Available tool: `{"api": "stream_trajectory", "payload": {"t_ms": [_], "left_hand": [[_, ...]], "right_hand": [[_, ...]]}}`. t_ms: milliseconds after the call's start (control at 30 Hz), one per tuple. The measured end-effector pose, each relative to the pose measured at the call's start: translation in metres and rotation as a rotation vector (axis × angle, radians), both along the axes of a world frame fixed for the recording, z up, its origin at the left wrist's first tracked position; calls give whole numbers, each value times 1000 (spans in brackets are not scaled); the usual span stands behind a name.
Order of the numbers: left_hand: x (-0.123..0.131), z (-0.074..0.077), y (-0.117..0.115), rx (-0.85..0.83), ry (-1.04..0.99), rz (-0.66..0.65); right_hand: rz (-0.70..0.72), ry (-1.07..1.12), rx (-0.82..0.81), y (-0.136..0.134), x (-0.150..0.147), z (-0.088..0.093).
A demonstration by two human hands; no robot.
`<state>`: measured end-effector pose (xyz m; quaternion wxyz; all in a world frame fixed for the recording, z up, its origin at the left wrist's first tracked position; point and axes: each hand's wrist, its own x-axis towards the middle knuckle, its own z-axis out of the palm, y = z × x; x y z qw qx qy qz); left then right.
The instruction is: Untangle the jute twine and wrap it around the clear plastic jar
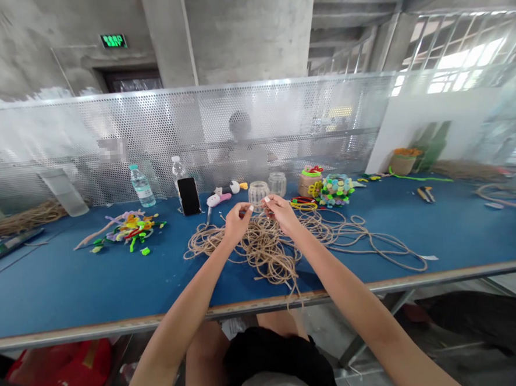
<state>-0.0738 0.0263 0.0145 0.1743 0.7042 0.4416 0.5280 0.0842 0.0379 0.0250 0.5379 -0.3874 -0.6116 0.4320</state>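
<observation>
Hands: two, left hand [236, 222] and right hand [282, 212].
Jute twine tangle [265, 248] at hands: one.
Further twine bundle [23, 219], far left: one.
Clear glass jars [258, 193]: two.
Plastic water bottles [142, 185]: two.
Black phone [189, 195]: one.
Pipe-cleaner pile [129, 227]: one.
Twine-wrapped jar [308, 183]: one.
Woven basket [402, 162]: one.
Seated person [241, 141]: one.
Green exit sign [113, 41]: one.
Red bag [72, 373]: one.

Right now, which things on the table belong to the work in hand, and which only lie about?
In hand: rope, pinched by left hand and right hand.
Lying about: phone, bottle, jars, pipe cleaners.
</observation>
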Motion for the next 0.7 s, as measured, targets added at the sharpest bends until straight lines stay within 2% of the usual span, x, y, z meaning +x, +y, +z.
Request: {"api": "stream_trajectory", "payload": {"t_ms": [267,467,700], "left_hand": [[-1,4,-5,70,46,-13],[-2,7,-10,123,80,-49],[-1,7,-9,103,66,-79]], "right_hand": [[114,-46,-104,0,4,4],[137,-88,-38,0,2,-1],[111,-40,60,-1,3,2]]}}
